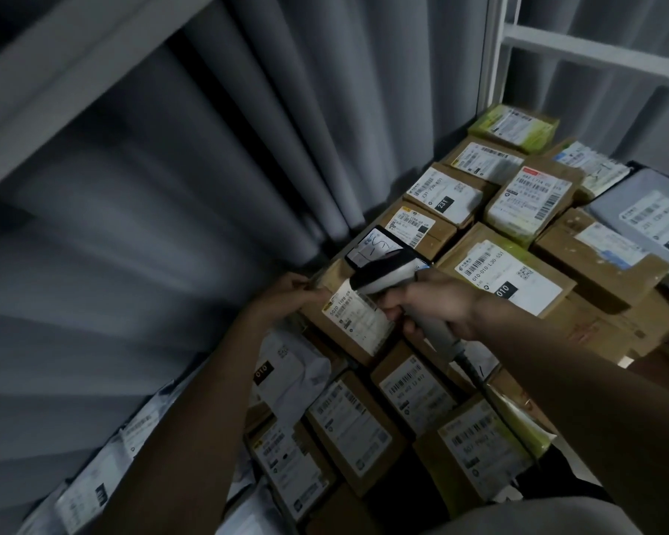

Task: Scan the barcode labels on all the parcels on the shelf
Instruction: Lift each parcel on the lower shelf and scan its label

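1. I see the right hand (433, 303) at frame centre, fingers wrapped tight on the grip of the barcode scanner (387, 278). Its head points to the left, over the label (358, 316) of a brown parcel (348, 318).
2. The left hand (290, 289) is just left of that parcel and holds its far edge. The fingertips are curled on the cardboard, so I judge it steadies or tilts the box.
3. The other parcels fill the shelf from upper right to lower centre, e.g. the big box marked 010 (506, 272) right of the scanner, and the 231 box (447, 195) above it.
4. Risk: the scanner head is very close to the label, maybe too near and too flat an angle, so the read can fail.
5. Risk: labels lie close together, so the beam may catch a neighbour code and one parcel gets skipped or scanned twice.
6. Risk: the cable (476, 374) hangs over the lower boxes and can drag a light one.
7. Hard to see: the scanner hides part of the label and most of a dark-edged parcel (375, 243) behind it. I cannot see a beam or the trigger finger. The lower-left bags are dark and blurred, and the curtain (170, 167) at upper left is motion-smeared.
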